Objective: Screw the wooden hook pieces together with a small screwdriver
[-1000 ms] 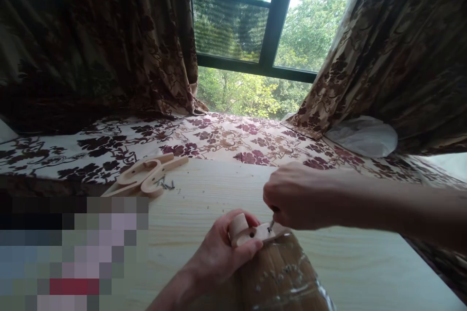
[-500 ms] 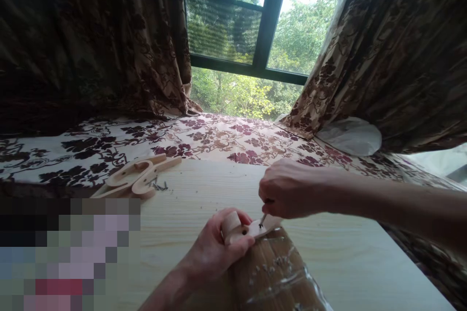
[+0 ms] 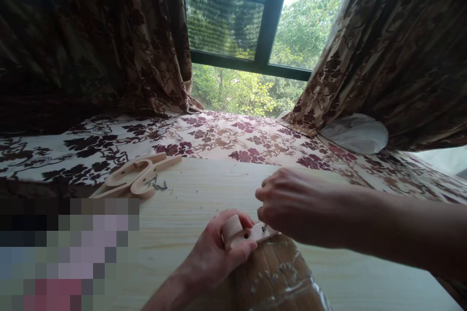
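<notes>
**Two hands on a little wooden bracket by the window**

So the left hand (image 3: pixel 215 248) has its grip wrapped around a pale wooden bracket with a round peg and a flat, holed plate (image 3: pixel 255 232), thumb on the near side. The bracket sits near the middle of the pale wood-grain counter (image 3: pixel 197 175), at the far end of a brown block wrapped in clear shiny film (image 3: pixel 270 282). Some small greyish bits show on the block (too small for me to identify, sorry).

The right hand (image 3: pixel 284 199) is over the plate's right end, fingers curled, right above a small dark metal screw (image 3: pixel 264 228). Its palm side is hidden, so I can't tell if that grip is closed on anything.

Far left on the counter there are curved pale wooden hooks (image 3: pixel 140 188) with a loose heap of dark metal screws (image 3: pixel 159 184) beside them. Beyond that, a white cloth with purple-brown flowers (image 3: pixel 219 133) runs to the window, and a crumpled white plastic bag (image 3: pixel 357 133) lies on the far right.
</notes>
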Action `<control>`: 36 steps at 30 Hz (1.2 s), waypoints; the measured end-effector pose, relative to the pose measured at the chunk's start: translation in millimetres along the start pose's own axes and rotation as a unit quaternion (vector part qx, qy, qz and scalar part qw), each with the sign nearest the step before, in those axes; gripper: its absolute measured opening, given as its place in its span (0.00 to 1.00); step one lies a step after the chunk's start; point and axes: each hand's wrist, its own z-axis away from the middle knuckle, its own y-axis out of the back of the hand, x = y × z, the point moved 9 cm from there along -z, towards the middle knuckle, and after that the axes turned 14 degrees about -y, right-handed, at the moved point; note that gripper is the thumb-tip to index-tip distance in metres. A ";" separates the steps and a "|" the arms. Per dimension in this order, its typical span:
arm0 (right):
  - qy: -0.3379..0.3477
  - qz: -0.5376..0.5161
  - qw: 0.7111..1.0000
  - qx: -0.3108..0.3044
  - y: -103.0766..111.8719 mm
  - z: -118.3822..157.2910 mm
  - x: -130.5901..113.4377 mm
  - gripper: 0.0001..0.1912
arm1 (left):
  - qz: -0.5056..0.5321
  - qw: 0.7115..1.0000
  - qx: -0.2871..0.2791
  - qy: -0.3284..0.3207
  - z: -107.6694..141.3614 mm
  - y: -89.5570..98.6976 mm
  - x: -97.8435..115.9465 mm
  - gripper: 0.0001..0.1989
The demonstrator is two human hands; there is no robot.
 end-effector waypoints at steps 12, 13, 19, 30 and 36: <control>-0.088 0.012 0.994 -0.060 -6.8 -8.3 15.5 0.04 | 0.030 1.000 -0.006 0.003 0.9 -2.5 -4.0 0.10; -0.053 0.021 0.998 -0.015 -0.5 -5.5 4.1 0.06 | 0.032 0.999 -0.007 0.005 1.2 -3.0 -5.2 0.10; 0.007 0.076 0.996 -0.045 -8.3 -0.8 -12.4 0.11 | 0.033 0.999 -0.009 0.012 1.6 -4.0 -11.3 0.12; -0.136 -0.035 0.981 -0.132 -8.7 -5.0 24.6 0.08 | 0.017 1.000 -0.016 0.003 1.2 -2.3 -8.1 0.12; 0.013 0.061 0.998 -0.011 0.4 8.6 -12.6 0.11 | 0.006 1.000 0.000 0.019 2.5 -2.2 -3.7 0.12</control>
